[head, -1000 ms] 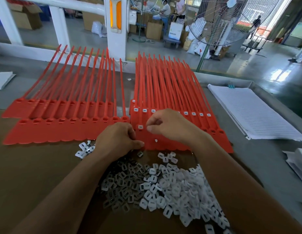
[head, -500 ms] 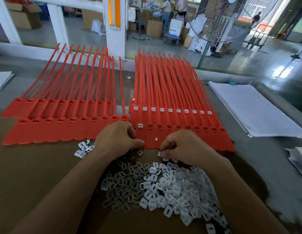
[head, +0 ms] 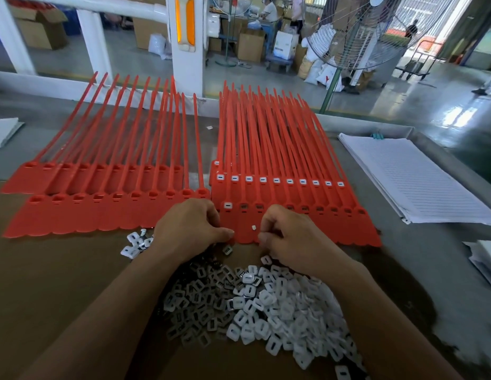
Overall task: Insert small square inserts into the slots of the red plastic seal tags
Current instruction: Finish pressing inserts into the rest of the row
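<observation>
One loose insert (head: pixel 254 227) lies on red tags (head: pixel 321 231).

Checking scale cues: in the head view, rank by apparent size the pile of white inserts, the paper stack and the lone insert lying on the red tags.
1. Pile of white inserts and paper stack: similar; the pile is nearer the camera, so unranked.
2. Lone insert: smallest by far.

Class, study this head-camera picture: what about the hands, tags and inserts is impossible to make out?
All in the head view:
- Whether the right hand holds an insert: its curled fingers hide the tips.
- What the left hand grips: its knuckles cover it.
- Some slots in the front row of tags: the right hand covers them.
- The pile of inserts: cut off by the bottom edge.
</observation>
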`<state>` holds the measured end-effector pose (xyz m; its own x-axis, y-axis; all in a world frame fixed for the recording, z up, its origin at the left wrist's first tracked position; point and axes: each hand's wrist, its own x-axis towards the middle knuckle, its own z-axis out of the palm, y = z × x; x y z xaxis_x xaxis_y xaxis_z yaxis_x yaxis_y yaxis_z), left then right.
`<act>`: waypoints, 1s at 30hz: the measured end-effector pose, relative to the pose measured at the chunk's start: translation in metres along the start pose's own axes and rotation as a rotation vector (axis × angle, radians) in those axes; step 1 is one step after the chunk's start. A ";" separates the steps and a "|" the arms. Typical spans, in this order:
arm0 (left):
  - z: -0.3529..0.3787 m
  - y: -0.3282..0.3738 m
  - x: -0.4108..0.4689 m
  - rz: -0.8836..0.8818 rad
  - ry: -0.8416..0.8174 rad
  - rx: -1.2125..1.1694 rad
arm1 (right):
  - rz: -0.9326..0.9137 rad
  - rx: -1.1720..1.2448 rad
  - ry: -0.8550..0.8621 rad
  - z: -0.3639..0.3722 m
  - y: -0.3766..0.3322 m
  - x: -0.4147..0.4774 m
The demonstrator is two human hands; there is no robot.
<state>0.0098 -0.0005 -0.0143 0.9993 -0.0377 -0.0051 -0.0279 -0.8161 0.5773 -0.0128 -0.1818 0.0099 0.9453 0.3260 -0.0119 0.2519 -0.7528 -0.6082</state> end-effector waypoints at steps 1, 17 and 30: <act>0.000 0.000 0.000 0.001 -0.001 0.000 | -0.011 0.015 0.015 0.000 0.000 0.000; 0.001 -0.002 0.000 -0.004 -0.005 -0.004 | 0.002 0.068 0.114 0.000 0.008 0.003; 0.000 0.000 -0.002 0.002 -0.016 -0.026 | -0.009 0.057 0.175 -0.009 0.010 0.029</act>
<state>0.0077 -0.0005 -0.0139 0.9987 -0.0491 -0.0168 -0.0293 -0.8010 0.5980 0.0189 -0.1852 0.0106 0.9660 0.2244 0.1287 0.2530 -0.7151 -0.6516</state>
